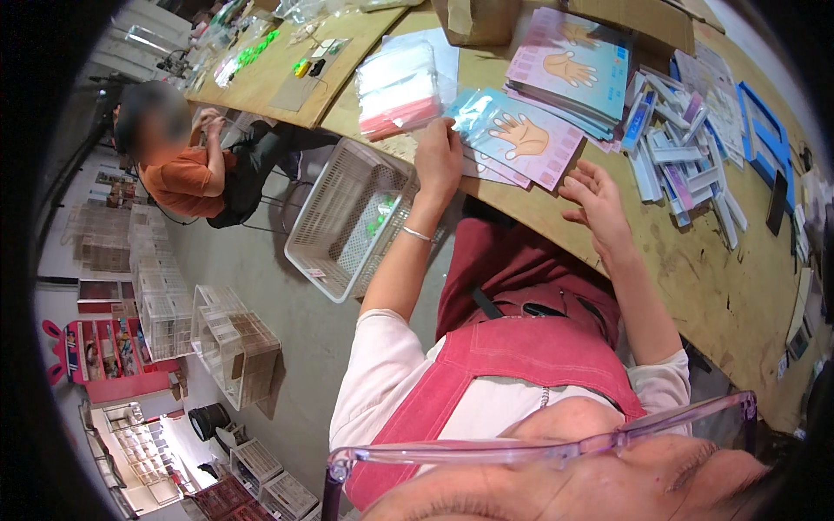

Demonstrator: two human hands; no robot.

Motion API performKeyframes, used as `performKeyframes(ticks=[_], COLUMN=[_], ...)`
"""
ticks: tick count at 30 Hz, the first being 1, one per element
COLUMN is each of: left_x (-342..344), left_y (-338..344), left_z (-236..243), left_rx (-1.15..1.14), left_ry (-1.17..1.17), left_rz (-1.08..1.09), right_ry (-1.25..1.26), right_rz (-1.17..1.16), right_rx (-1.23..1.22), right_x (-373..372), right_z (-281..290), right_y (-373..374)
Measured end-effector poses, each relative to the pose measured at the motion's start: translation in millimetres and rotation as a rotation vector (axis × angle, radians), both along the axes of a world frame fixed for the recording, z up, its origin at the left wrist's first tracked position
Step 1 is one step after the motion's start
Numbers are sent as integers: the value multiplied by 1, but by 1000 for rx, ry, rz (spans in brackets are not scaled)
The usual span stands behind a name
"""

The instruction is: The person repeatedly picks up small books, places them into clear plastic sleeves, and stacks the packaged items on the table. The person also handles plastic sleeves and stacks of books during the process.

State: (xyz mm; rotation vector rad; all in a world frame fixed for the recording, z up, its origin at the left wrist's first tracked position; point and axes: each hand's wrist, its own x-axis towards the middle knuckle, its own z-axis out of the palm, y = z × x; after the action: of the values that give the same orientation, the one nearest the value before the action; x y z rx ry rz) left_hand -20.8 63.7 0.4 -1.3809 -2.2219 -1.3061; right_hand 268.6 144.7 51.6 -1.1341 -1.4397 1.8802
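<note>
A pink-and-blue printed card (525,139) with a picture of a hand on it lies tilted at the table's near edge. Shiny clear plastic shows at its left end. My left hand (439,161) pinches the card's left edge; whether the fingers grip the card alone or its plastic too, I cannot make out. Just off the card's right edge, my right hand (598,204) is open with its fingers loosely bent, holding nothing. More cards show under this one. Behind it rises a stack of similar cards (569,69). Left of it lies a pile of clear plastic bags (398,87).
Long white-and-blue boxes (682,148) lie heaped on the right, beside a blue frame (769,143). Cardboard boxes (478,22) stand at the back. Below the table's left edge is a plastic basket (300,239). A person in orange (187,178) sits at the far left.
</note>
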Motion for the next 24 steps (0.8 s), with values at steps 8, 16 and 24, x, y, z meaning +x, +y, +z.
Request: performKeyframes(ticks=[8, 16, 24], left_x=[0, 1, 24], left_y=[4, 4, 3], left_z=[-23, -18, 0], left_rx=[106, 239, 50], left_ry=[71, 31, -83], left_rz=[10, -9, -32], right_ry=[370, 169, 83], right_rz=[-99, 0, -250], right_rx=[-288, -110, 690], right_x=[-34, -54, 1], right_z=[-19, -17, -28], right_y=[32, 22, -49])
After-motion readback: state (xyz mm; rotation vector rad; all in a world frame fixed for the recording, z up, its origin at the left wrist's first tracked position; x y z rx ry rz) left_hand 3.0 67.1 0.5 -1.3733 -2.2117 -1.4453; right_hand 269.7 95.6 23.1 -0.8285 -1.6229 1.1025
